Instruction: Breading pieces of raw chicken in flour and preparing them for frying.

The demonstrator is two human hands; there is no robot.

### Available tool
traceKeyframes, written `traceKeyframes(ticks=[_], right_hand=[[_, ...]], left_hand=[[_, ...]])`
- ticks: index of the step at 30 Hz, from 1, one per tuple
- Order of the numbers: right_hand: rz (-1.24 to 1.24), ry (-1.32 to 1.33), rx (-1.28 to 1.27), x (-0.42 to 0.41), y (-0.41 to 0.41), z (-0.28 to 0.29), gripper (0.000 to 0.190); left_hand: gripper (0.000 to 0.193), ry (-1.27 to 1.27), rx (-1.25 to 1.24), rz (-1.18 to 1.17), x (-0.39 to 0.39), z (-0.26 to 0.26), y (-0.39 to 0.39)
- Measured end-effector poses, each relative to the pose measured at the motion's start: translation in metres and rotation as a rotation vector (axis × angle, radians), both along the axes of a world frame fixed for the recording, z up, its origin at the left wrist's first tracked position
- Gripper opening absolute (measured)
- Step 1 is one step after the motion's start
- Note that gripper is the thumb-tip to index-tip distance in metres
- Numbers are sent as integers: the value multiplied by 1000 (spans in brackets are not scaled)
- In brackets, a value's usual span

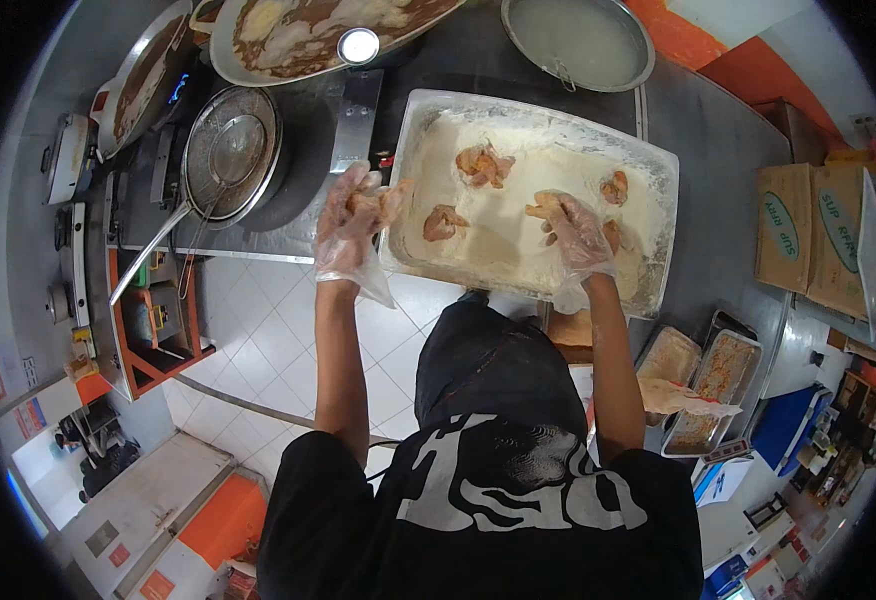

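A white rectangular tub (670, 225) of pale flour holds several pieces of raw chicken, among them a large piece (485, 166) near the back and a smaller one (444, 223) at the left. My left hand (349, 217), in a clear plastic glove, is beside the tub's left rim and grips chicken pieces (388, 201), one reaching over the rim. Above the flour, right of the middle, my right hand (574, 232), gloved too, pinches a light-coated chicken piece (545, 206). Another piece (612, 235) lies partly hidden behind that hand.
Left of the tub, a long-handled strainer (229, 157) rests over a pot. Large pans of frothy brown liquid (318, 37) stand at the back left, a bowl of cloudy liquid (577, 37) at the back right. Metal trays (715, 390) and cardboard boxes (783, 225) are at the right.
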State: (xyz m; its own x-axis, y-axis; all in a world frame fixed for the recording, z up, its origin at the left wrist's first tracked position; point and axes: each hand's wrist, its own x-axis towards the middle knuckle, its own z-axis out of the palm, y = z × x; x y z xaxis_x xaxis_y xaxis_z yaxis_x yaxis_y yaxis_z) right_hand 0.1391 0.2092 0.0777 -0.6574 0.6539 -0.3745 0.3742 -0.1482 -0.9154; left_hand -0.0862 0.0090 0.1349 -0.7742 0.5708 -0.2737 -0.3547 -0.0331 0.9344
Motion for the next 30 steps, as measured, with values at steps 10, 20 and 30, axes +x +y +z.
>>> traceKeyframes(ticks=[10, 20, 30], right_hand=[[289, 117, 113, -39, -28, -37, 29], [471, -288, 415, -90, -21, -63, 29], [585, -745, 614, -110, -47, -120, 45]], left_hand=[[33, -280, 136, 84, 0, -16, -15], [32, -285, 105, 117, 1, -29, -36], [36, -325, 131, 139, 2, -38, -42]])
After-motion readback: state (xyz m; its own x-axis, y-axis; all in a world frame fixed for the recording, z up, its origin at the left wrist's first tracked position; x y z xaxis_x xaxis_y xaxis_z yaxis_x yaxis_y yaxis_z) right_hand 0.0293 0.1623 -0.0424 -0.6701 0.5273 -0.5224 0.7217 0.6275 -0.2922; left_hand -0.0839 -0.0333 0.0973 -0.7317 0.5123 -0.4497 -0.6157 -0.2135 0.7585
